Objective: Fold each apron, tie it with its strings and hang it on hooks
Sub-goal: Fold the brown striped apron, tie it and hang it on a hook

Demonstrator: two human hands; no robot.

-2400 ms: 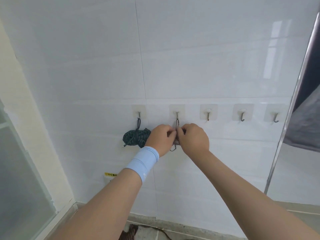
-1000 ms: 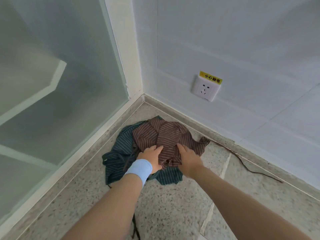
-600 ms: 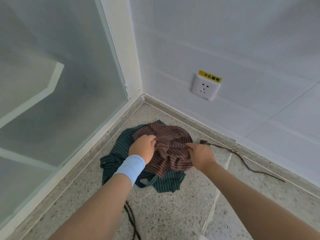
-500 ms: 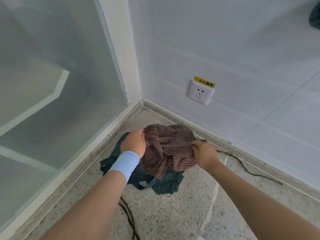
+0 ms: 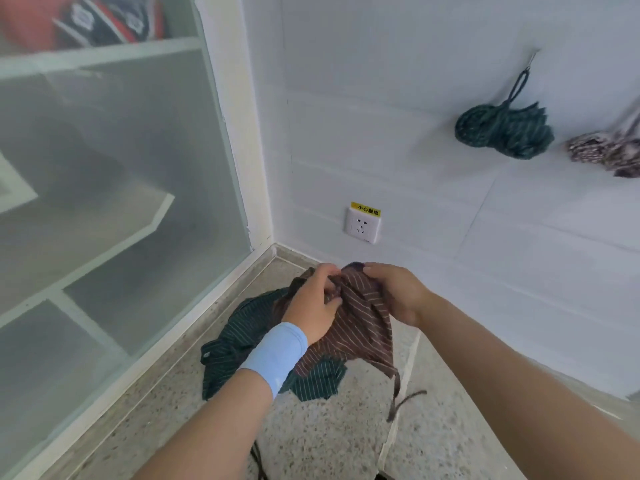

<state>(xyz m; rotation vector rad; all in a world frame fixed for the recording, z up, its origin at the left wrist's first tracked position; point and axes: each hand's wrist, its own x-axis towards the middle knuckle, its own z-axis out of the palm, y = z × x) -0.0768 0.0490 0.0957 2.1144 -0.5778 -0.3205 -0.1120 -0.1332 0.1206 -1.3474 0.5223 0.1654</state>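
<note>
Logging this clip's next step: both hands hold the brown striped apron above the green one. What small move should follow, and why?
Probably draw the left hand and right hand apart to spread the brown apron: it hangs bunched between them, string dangling, too crumpled to fold yet.

I am boxed into a corner. The frosted glass cabinet panel (image 5: 121, 202) walls off the whole left of the frame, and the white tiled wall (image 5: 381, 98) takes the centre and right. They meet just above my left hand (image 5: 311, 306) and right hand (image 5: 398, 292), both full of the brown striped cloth apron (image 5: 356, 327). A white wall socket with a yellow label (image 5: 362, 225) juts out above them. Lower left, a dark green striped apron (image 5: 235, 344) lies heaped on the speckled stone floor (image 5: 329, 438). Open floor lies lower centre, crossed by a dangling brown strap (image 5: 398, 393). Upper right, a rolled dark green bundle (image 5: 505, 129) and a brown-and-white bundle (image 5: 602, 150) stick out from the wall.
</note>
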